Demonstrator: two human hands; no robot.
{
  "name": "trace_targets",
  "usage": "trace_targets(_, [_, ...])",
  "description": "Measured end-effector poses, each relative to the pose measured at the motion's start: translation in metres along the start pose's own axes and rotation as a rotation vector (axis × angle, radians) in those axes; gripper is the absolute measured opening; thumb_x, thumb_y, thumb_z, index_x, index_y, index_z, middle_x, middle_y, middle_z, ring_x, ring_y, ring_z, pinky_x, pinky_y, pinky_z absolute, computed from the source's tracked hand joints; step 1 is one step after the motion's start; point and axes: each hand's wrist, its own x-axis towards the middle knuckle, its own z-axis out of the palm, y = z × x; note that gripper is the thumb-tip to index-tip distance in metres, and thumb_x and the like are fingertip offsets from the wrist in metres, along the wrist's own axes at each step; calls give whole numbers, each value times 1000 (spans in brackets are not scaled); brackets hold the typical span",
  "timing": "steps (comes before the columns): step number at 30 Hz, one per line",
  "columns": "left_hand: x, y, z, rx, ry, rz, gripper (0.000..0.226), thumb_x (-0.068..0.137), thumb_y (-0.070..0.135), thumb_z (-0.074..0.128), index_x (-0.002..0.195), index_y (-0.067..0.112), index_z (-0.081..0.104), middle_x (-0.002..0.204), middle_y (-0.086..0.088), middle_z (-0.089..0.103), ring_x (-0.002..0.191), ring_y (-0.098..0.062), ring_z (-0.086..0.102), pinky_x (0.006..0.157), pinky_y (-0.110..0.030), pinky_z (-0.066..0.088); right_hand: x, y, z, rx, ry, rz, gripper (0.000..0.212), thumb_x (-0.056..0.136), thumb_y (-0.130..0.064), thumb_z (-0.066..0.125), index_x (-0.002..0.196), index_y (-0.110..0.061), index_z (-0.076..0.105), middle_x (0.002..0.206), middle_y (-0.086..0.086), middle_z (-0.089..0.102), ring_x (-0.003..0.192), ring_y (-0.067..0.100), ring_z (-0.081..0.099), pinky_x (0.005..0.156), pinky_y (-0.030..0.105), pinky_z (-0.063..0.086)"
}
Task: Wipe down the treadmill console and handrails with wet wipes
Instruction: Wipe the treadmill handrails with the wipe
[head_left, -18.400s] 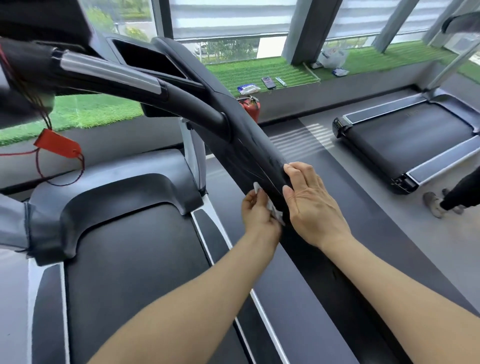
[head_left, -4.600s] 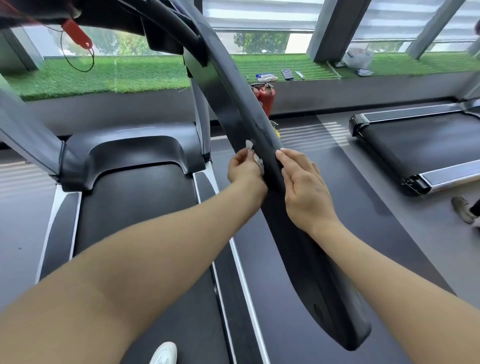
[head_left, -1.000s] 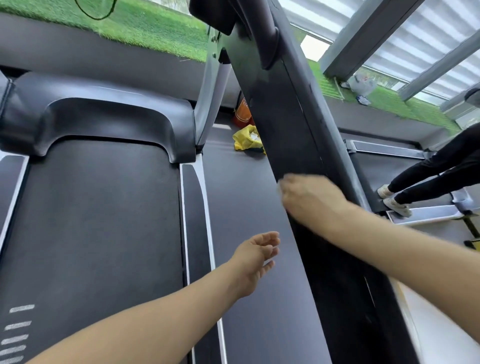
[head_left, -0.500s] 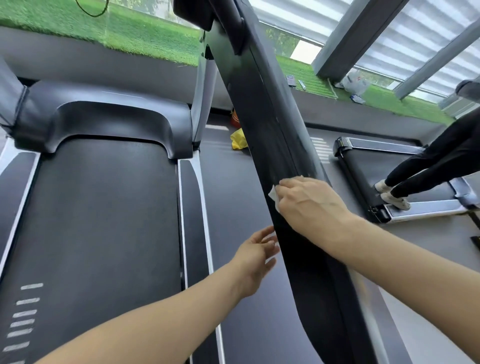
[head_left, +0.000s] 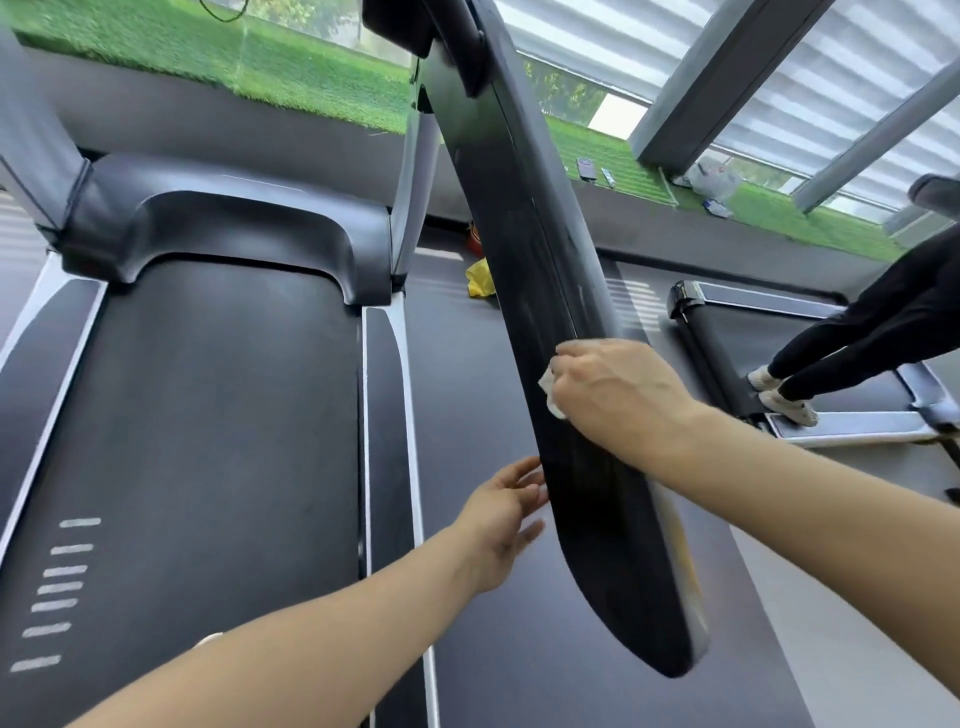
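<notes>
The wet wipe (head_left: 549, 391), a small crumpled white wad, sits pressed against the inner face of the right handrail (head_left: 524, 249), a long, smooth, glossy black bar sloping down toward the camera. The right hand (head_left: 618, 397) curls over the rail, clamping the wipe to it. The left hand (head_left: 501, 525) hangs relaxed with fingers apart, fingertips just at the rail's lower edge. This looks like mid-handrail wiping; next calls for sliding the wipe down to the rounded end. Beyond lies the matte running belt (head_left: 208, 441).
</notes>
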Motion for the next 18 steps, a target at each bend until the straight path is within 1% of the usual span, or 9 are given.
trace_targets(2, [-2, -8, 0, -3, -6, -23, 38, 98, -3, 37, 117, 21, 60, 116, 2, 66, 108, -11, 61, 93, -31, 45, -12, -1, 6, -30, 126, 11, 19, 76, 1, 54, 72, -4, 72, 76, 9, 68, 77, 28, 65, 67, 37, 56])
trace_targets(3, [-3, -12, 0, -3, -12, -33, 37, 98, -3, 37, 114, 21, 61, 113, 2, 67, 105, -11, 62, 92, -31, 45, -28, -8, 10, -33, 150, 10, 25, 74, -2, 49, 68, -3, 73, 72, 9, 68, 72, 28, 66, 64, 37, 56])
trace_targets(5, [-4, -19, 0, -11, -17, -44, 35, 98, -2, 38, 110, 22, 62, 106, 4, 68, 96, -10, 62, 91, -30, 44, -66, -32, 23, -30, 121, -40, 43, 75, -10, 33, 69, -2, 75, 73, 9, 69, 72, 28, 67, 67, 37, 57])
trace_targets(7, [-5, -22, 0, -18, -19, -51, 35, 99, 0, 38, 108, 22, 64, 104, 4, 69, 91, -9, 62, 91, -30, 45, -91, -50, 26, -11, 21, -90, 49, 76, -13, 27, 72, -6, 76, 74, 6, 70, 74, 24, 67, 71, 35, 57])
trace_targets(10, [-6, -22, -1, -22, -26, -49, 34, 99, 1, 38, 108, 23, 64, 109, 2, 69, 99, -11, 62, 94, -32, 46, -73, -45, 24, 22, -146, -122, 34, 83, -7, 38, 79, -8, 73, 83, 7, 70, 83, 25, 65, 76, 38, 55])
trace_targets(12, [-6, -23, -2, -25, -27, -55, 34, 99, 1, 39, 105, 23, 63, 104, 4, 69, 98, -10, 63, 88, -30, 46, -45, -36, 16, 30, -87, -78, 17, 77, -5, 56, 69, -13, 70, 72, 6, 67, 73, 25, 65, 61, 36, 54])
trace_targets(13, [-6, -23, -2, -30, -32, -55, 35, 99, 0, 38, 105, 23, 63, 103, 5, 70, 97, -8, 64, 86, -28, 46, -31, -30, 8, -3, -56, -25, 14, 77, -7, 60, 71, -16, 70, 74, 3, 67, 74, 25, 66, 59, 32, 52])
trace_targets(15, [-5, -27, -5, -41, -44, -58, 35, 98, -1, 38, 108, 22, 64, 103, 5, 72, 99, -9, 64, 87, -28, 45, -13, -19, 5, -75, -74, 24, 19, 88, -9, 53, 90, -18, 70, 93, 0, 67, 93, 24, 63, 70, 31, 49])
trace_targets(18, [-6, -30, -9, -57, -63, -76, 34, 98, -1, 39, 109, 19, 64, 104, 2, 72, 102, -13, 65, 92, -32, 45, -20, -24, 4, -106, -33, 14, 21, 89, -7, 51, 90, -20, 68, 93, -1, 67, 94, 22, 62, 73, 30, 47])
